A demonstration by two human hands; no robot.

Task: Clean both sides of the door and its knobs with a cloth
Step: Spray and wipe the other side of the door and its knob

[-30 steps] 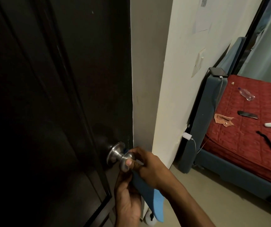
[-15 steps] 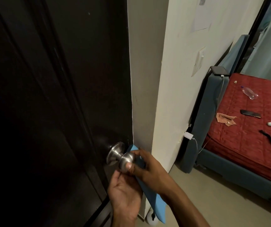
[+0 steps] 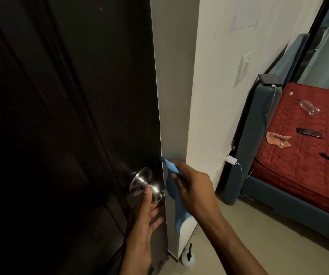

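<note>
- Dark brown panelled wooden door [image 3: 64, 116], standing beside a cream wall corner [image 3: 181, 96]; rigid and heavy-looking, likely swinging freely on hinges unless braced.
- Round brushed-steel door knob [image 3: 156, 189] on its round steel rose plate [image 3: 140, 180], near the door's edge; smooth, hard metal, probably slippery under bare skin and prone to turning when rubbed.
- Left hand [image 3: 146, 213] below the knob, thumb tip laid against its face, fingers spread loosely underneath; a light steadying touch, not a full grip.
- Right hand [image 3: 192, 188] just right of the door's edge, fingers curled round a soft light-blue cloth [image 3: 174, 192].
- Cloth limp and light: upper tip poking toward the door's edge above the knob, lower end hanging free below the hand. Apart from the knob at this moment.
- Suggested hold: cloth bunched in the palm and wrapped round the knob's rim, so the fabric supplies the friction; door best steadied at its edge or by the knob itself.
- Far-side knob hidden from view.
</note>
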